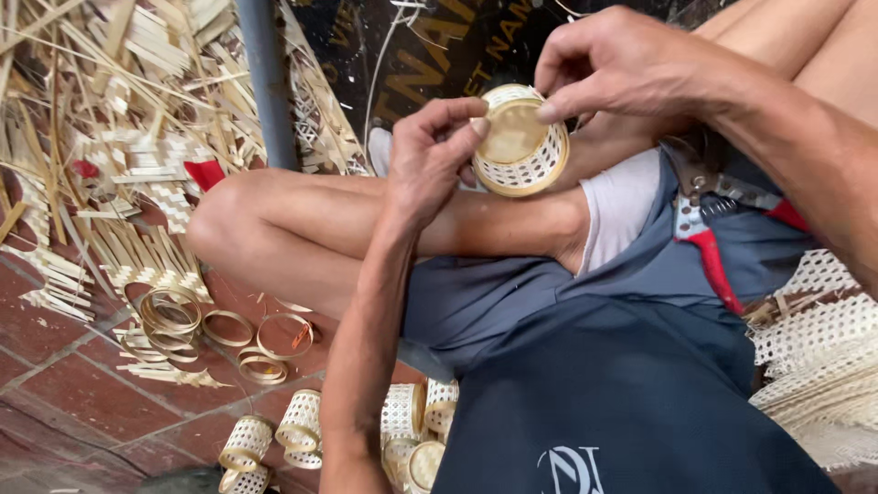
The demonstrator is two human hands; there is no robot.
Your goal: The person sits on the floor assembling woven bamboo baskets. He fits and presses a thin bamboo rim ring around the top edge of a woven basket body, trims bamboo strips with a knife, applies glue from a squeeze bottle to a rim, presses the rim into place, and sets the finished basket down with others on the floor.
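A small round woven bamboo basket (pixel 526 155) with an openwork wall and a solid pale bottom is held up over my knee. My left hand (pixel 428 157) grips its left rim, thumb and forefinger pinching the edge. From above comes my right hand (pixel 611 64), its fingertips pressing on the top right of the rim. Both hands hold the same basket. My bare bent leg (pixel 302 224) lies under them.
Red-handled shears (pixel 709 238) lie on my lap. Several bamboo rings (pixel 229 327) and small woven cylinders (pixel 302 423) sit on the red tile floor. Bamboo strips and woven scraps (pixel 110 110) pile at the left. Woven lattice sheet (pixel 819 348) lies at the right. A grey post (pixel 267 82) stands behind.
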